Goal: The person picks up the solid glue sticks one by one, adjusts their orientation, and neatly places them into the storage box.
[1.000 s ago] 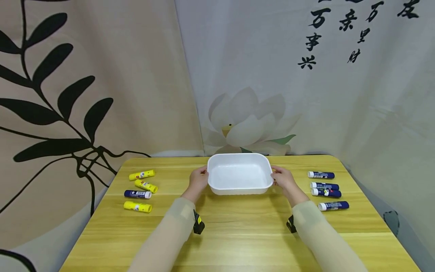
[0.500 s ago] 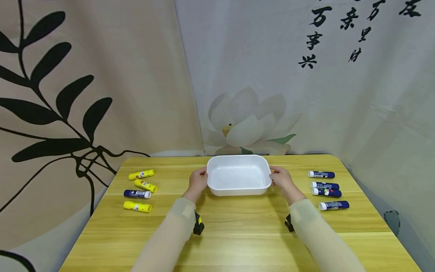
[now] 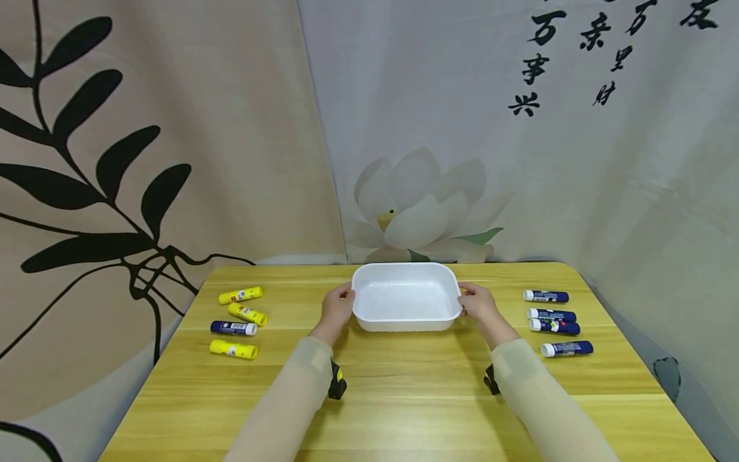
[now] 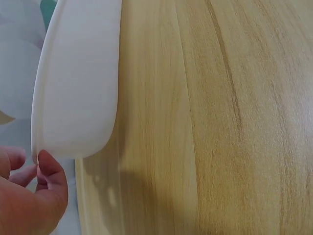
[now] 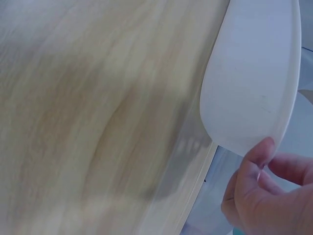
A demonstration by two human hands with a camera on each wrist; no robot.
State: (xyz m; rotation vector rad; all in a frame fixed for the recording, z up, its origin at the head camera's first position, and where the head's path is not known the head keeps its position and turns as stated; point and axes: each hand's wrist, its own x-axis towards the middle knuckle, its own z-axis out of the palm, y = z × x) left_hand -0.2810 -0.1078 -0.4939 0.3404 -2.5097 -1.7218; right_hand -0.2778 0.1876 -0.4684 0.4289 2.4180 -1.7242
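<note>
A white rectangular plastic basin (image 3: 407,326) with rounded corners stands near the far edge of the table, its inside bare. My left hand (image 3: 337,310) pinches its left rim between thumb and fingers, as the left wrist view shows up close, with the thumb (image 4: 49,164) on the outer side. At the opposite end my right hand (image 3: 480,307) pinches the right rim the same way. In the right wrist view the thumb (image 5: 261,152) lies against the outside of the basin wall (image 5: 249,83).
On the wooden table (image 3: 398,398), yellow glue sticks (image 3: 233,350) and one dark blue glue stick (image 3: 233,328) lie at left. Several dark blue glue sticks with white caps (image 3: 567,348) lie at right. A printed curtain (image 3: 260,128) hangs right behind the table.
The basin has shifted very slightly to the left between the hands, and the right hand moved a little left with it. Both hands keep their grip on the rim.
</note>
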